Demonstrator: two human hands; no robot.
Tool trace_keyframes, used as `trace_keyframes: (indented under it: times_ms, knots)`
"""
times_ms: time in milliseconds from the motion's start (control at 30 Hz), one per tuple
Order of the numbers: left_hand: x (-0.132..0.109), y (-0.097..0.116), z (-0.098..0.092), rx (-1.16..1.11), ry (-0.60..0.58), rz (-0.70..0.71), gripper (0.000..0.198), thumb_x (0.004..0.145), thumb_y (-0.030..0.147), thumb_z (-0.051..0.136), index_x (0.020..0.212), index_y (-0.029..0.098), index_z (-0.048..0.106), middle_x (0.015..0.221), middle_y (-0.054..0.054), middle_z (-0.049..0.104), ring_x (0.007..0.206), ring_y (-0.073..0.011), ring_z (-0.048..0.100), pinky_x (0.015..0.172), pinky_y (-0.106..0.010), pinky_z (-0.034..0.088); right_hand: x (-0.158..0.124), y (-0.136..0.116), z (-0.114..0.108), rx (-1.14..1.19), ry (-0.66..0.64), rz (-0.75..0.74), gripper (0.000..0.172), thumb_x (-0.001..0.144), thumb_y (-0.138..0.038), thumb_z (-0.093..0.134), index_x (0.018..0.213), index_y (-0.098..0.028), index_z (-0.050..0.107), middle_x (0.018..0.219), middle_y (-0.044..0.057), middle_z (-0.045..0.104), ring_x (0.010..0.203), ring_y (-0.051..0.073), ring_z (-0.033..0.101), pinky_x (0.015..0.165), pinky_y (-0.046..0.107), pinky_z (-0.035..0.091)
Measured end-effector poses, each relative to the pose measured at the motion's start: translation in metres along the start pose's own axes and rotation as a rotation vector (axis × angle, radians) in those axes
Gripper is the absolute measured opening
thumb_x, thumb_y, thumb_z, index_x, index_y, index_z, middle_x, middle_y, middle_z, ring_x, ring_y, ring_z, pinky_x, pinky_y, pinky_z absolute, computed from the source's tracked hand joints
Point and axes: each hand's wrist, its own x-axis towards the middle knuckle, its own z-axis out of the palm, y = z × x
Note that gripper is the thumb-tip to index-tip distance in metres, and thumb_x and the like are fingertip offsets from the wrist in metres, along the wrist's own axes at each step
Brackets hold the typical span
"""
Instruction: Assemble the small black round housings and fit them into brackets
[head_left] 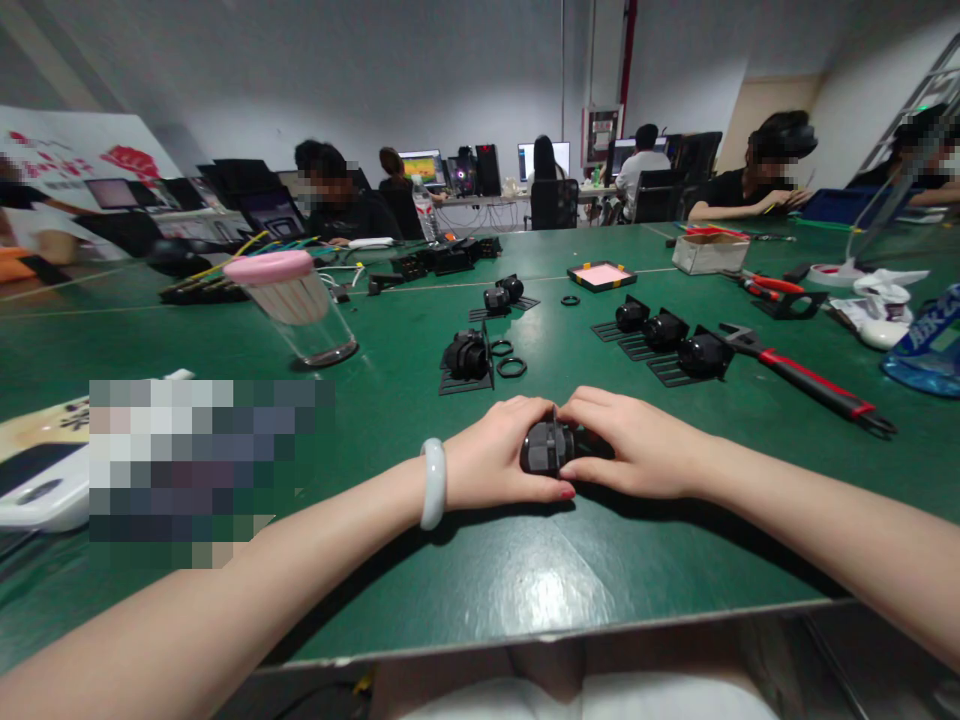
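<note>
The black component (546, 450) is at the centre of the frame, slightly right of the midline, held between both hands low over the green table (420, 600). Whether it touches the surface cannot be determined.

The left hand (499, 455) grips the rounded left end: the thumb runs along the near side, the index finger arches over the far side, and the remaining fingers are hidden. A pale bracelet (433, 484) encircles the left wrist. The right hand (637, 440) pinches the right end between thumb and bent forefinger; its other fingers are largely concealed.

A similar black unit (466, 358) sits on a slatted base just above centre, with two black rings (511, 375) immediately to its right. Beyond these, a pair of like units (497, 299) stands close together. Three further units (665, 330) form a diagonal row right of centre. The last is near the head of an adjustable wrench (814, 378) with a red and black handle.

A clear cup (322, 325) with a pink lid stands at left. A blue bottle (926, 345) is cut off by the right edge.
</note>
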Motion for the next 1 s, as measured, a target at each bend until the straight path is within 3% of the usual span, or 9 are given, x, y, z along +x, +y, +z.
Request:
trace_keyframes:
  times_ms: [1000]
  knots:
    - [0.0000, 0.0005, -0.0024, -0.028, -0.021, -0.004, 0.051, 0.059, 0.050, 0.062, 0.093, 0.017, 0.046, 0.085, -0.003, 0.054, 0.081, -0.0202, 0.051, 0.073, -0.030, 0.041, 0.0014, 0.0009, -0.0002, 0.062, 0.019, -0.030, 0.024, 0.077, -0.034, 0.052, 0.092, -0.015, 0.051, 0.083, 0.005, 0.052, 0.075, 0.016, 0.049, 0.067, 0.028, 0.039]
